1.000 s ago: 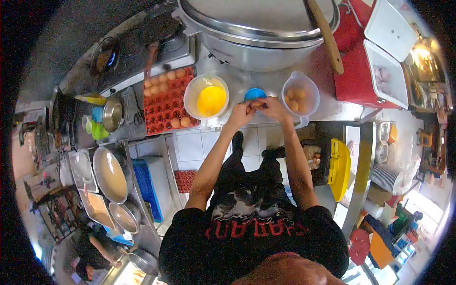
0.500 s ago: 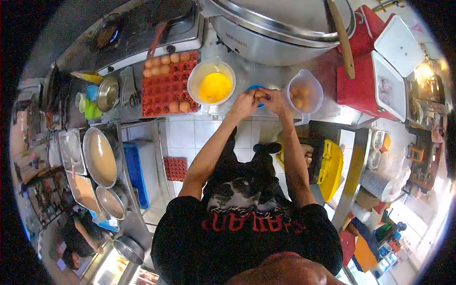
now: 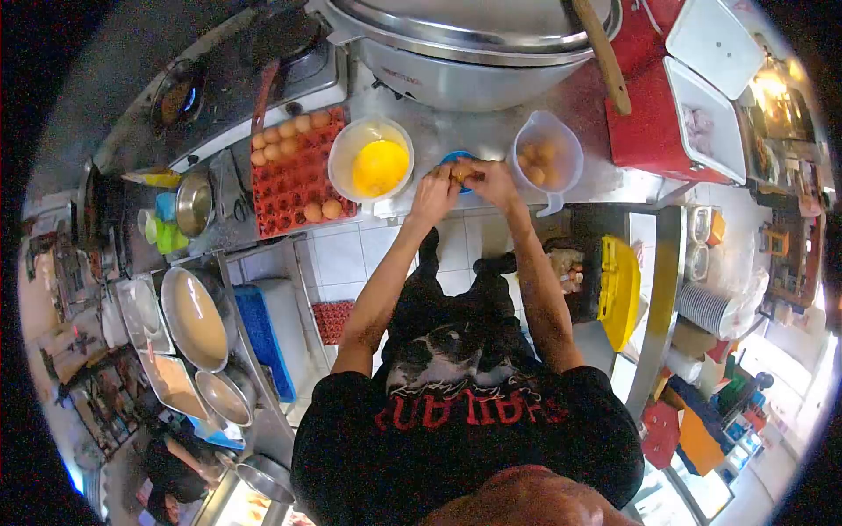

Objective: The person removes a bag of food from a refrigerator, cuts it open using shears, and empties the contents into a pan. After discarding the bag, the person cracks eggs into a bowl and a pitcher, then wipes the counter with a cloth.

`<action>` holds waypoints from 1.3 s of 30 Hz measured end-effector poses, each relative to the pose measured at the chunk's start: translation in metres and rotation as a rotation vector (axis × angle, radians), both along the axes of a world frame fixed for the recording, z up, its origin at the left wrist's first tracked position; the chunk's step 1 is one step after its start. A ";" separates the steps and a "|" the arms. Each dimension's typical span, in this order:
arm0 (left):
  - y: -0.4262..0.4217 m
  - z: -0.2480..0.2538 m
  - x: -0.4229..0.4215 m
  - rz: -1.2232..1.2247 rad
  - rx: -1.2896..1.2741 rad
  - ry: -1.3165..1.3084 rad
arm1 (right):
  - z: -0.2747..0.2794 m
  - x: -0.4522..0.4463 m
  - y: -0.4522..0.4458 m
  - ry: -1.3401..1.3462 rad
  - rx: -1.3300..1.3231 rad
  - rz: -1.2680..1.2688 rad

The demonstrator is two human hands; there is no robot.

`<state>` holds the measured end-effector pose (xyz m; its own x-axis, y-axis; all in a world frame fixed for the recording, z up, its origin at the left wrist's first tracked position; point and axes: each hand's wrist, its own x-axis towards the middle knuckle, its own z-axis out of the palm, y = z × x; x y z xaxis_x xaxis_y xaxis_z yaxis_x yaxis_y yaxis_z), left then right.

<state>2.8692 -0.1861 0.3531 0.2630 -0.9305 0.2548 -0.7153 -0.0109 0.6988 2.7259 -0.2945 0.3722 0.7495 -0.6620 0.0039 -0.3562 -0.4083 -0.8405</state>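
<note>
Fingers [image 3: 480, 167] cover much of the held egg [image 3: 460, 174]; whether its shell is cracked is too blurred to tell. They also hide part of the blue bowl [image 3: 456, 156]. The cloudy jug [image 3: 551, 207] blurs its eggs [image 3: 538, 163]. The top edge crops the pot [image 3: 465, 88].

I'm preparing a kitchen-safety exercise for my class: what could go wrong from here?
The left hand and right hand hold what looks like an egg over the blue bowl; it might slip or shed shell. The jug handle seems to overhang the counter, so might get bumped. The tub of yellow liquid, near the left hand, might be knocked.
</note>
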 end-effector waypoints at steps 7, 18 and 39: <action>0.001 0.004 -0.004 0.123 0.054 0.169 | 0.033 0.004 0.010 -0.001 -0.065 -0.015; 0.010 0.001 -0.008 0.217 0.077 0.154 | 0.024 0.005 0.029 -0.068 -0.397 -0.149; -0.008 0.195 -0.225 -0.743 -0.144 0.089 | 0.122 -0.229 0.119 -0.694 0.369 -0.982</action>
<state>2.6440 -0.1936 0.5478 -0.3946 -0.8301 0.3941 -0.4395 0.5472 0.7124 2.4970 -0.1758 0.4942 -0.1452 -0.9838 -0.1048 0.1859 0.0769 -0.9796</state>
